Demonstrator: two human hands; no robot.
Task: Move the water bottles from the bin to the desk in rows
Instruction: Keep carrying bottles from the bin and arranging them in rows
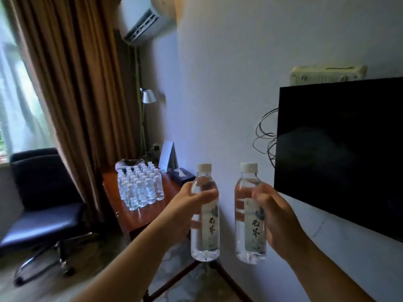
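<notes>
My left hand (178, 211) grips a clear water bottle (205, 234) with a white cap and a pale label, held upright in the air. My right hand (277, 219) grips a second, matching bottle (249, 232) beside it, also upright. The two bottles are a little apart and touch nothing else. Further off to the left, several bottles (140, 186) stand in tight rows on the reddish wooden desk (139, 219). The bin is not in view.
A dark office chair (41, 205) stands left of the desk by the curtain. A black tissue box (182, 174), a white card stand (168, 156) and a lamp (148, 97) are at the desk's far end. A black TV (340, 153) hangs on the right wall.
</notes>
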